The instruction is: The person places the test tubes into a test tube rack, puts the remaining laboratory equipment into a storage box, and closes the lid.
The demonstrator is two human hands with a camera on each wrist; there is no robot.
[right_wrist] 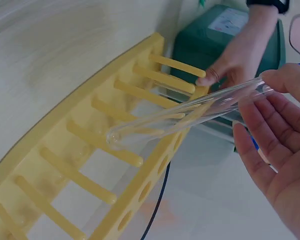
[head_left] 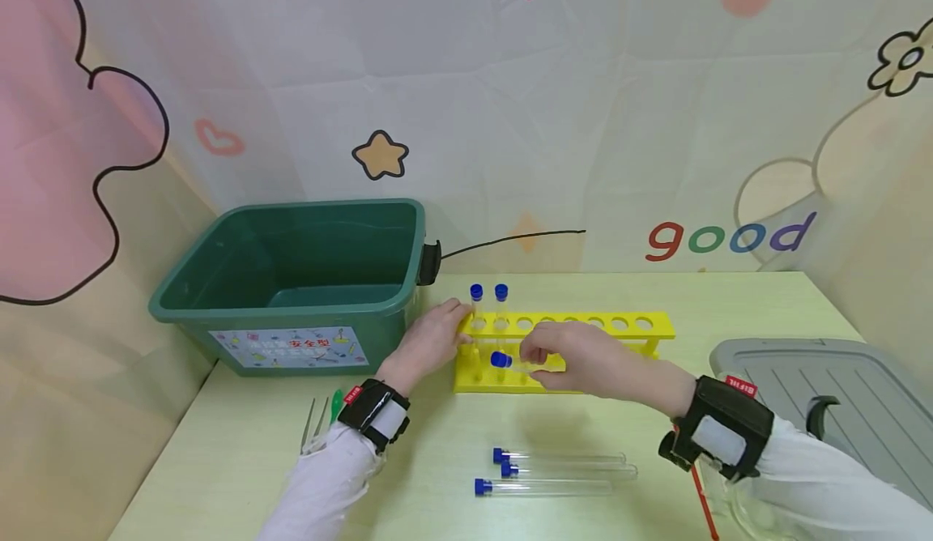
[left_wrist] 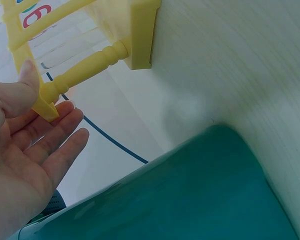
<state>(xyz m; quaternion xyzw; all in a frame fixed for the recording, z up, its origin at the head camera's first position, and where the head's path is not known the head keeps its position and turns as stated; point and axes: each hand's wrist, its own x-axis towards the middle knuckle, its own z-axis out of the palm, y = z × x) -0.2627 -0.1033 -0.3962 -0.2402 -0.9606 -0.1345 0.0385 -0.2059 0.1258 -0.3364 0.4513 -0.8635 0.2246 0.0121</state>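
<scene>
My left hand [head_left: 433, 337] grips the left end of a yellow test tube rack [head_left: 568, 385]; in the left wrist view, thumb and fingers [left_wrist: 65, 150] pinch the end of its top bar. Two blue-capped test tubes [head_left: 500, 296] stand upright in the rack's leftmost holes. My right hand [head_left: 583, 355] pinches another clear test tube [right_wrist: 185, 117] near its blue cap [head_left: 500, 359], in front of the rack. In the right wrist view that tube lies slanted, its rounded end over the rack's pegs. Several holes to the right hold no tube.
Three capped test tubes [head_left: 547, 487] lie on the table nearer me. A green bin [head_left: 284, 314] stands at the back left, close to the rack. At the right lies a grey lid [head_left: 794, 363], with a red stick [head_left: 703, 500] and glassware by my sleeve. Metal tongs [head_left: 313, 423] lie left.
</scene>
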